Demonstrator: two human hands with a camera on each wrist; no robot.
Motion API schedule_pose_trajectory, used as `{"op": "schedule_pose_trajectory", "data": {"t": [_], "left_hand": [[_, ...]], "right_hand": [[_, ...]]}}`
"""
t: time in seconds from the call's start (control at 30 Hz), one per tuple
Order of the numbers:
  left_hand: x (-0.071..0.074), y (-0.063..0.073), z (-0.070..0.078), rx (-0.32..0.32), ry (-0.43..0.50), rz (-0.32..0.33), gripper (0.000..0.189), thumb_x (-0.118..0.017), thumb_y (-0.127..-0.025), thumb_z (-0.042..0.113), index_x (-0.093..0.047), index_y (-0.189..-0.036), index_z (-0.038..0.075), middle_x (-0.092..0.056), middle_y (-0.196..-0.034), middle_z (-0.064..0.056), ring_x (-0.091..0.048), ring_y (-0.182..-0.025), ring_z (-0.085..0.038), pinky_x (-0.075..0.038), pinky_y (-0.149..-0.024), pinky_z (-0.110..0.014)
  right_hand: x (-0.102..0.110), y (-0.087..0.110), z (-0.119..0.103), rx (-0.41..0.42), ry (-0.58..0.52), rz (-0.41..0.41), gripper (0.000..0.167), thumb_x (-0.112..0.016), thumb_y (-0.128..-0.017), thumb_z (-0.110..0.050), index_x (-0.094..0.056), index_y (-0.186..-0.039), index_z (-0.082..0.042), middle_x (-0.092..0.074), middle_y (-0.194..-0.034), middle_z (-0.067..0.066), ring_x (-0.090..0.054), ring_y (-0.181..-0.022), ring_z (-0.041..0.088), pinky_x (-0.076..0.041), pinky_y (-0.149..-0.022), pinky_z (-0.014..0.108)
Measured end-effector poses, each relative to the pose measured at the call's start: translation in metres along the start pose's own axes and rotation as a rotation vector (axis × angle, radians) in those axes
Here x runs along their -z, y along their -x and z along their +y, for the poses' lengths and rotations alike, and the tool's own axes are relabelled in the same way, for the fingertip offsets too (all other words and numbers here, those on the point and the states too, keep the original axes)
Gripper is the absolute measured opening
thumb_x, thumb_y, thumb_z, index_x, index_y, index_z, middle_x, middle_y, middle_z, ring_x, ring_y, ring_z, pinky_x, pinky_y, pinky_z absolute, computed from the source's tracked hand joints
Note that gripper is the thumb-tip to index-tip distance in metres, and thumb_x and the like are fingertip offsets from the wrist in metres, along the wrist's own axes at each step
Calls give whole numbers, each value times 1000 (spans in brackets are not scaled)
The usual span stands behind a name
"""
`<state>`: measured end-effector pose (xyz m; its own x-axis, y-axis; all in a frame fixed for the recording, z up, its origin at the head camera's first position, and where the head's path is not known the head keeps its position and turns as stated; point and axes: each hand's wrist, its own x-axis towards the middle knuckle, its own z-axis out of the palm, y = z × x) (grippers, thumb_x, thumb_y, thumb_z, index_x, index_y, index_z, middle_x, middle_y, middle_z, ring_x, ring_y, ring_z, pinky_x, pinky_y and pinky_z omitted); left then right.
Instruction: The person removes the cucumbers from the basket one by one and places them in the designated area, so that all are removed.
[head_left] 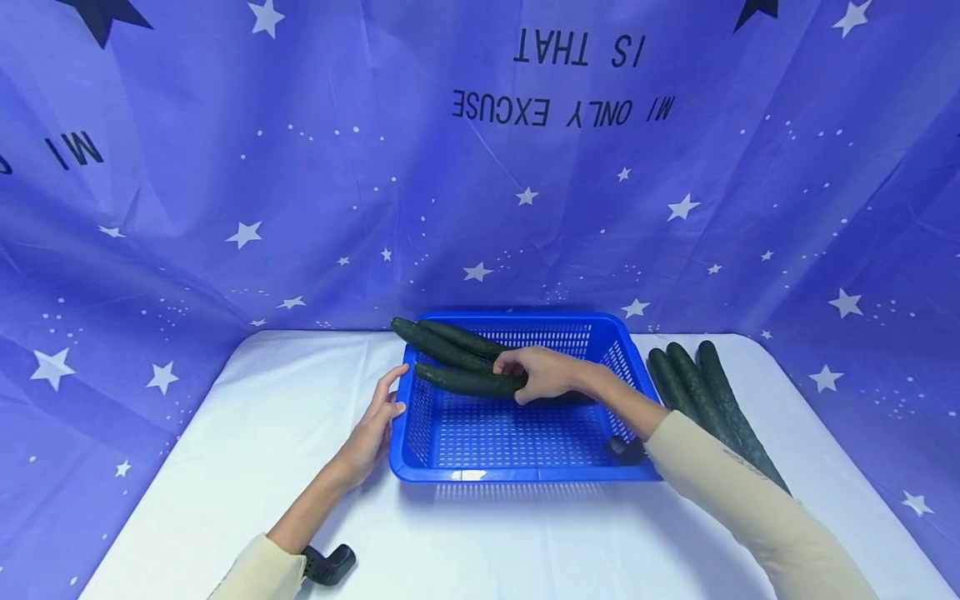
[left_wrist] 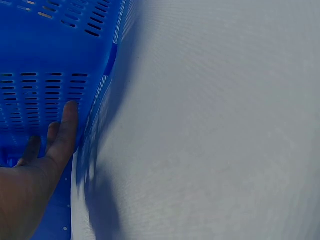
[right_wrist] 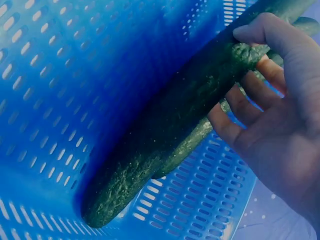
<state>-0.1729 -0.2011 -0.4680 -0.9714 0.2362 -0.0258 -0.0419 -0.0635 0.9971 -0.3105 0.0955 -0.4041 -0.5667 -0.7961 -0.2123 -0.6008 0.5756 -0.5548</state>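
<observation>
In the head view, a blue plastic basket (head_left: 525, 475) with slotted walls stands on the white table. My right hand (head_left: 547, 372) reaches into it and grips a dark green cucumber (head_left: 465, 381), thumb on one side and fingers curled round the other. The right wrist view shows this cucumber (right_wrist: 165, 120) lying slantwise in the basket. Behind it two more cucumbers (head_left: 431, 343) lean over the basket's left rim. My left hand (head_left: 371, 433) touches that rim from outside; in the left wrist view its fairly straight fingers (left_wrist: 67, 125) lie against the slotted wall.
Three cucumbers (head_left: 705, 387) lie side by side on the table just right of the basket, partly under my right sleeve (head_left: 735, 483). A blue curtain (head_left: 420, 208) with white stars hangs close behind the basket. Each wrist carries a black device (head_left: 330, 565).
</observation>
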Motion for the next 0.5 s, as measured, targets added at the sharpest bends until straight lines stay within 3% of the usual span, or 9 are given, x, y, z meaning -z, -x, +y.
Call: {"op": "schedule_pose_trajectory", "data": {"t": [0.23,0.5], "left_hand": [[-2,0,0,1,5,2,64,-36,-100,22,-10,-157,30,-29,-149,-26,-49,-124,-44,-51,-90,-41],[-1,0,0,12,-8,20,64,-37,-99,24,-12,-157,30,-29,-148,-26,-46,-126,-45,-49,-92,-42]], "right_hand": [[19,14,2,63,-187,106,45,-71,-83,-2,-57,-126,-8,-58,-132,11,-54,-123,29,-47,-98,43],[47,39,-14,198,-201,308,49,-76,-86,-12,-56,-131,-14,-56,-136,7,-55,-122,25,-50,-87,43]]}}
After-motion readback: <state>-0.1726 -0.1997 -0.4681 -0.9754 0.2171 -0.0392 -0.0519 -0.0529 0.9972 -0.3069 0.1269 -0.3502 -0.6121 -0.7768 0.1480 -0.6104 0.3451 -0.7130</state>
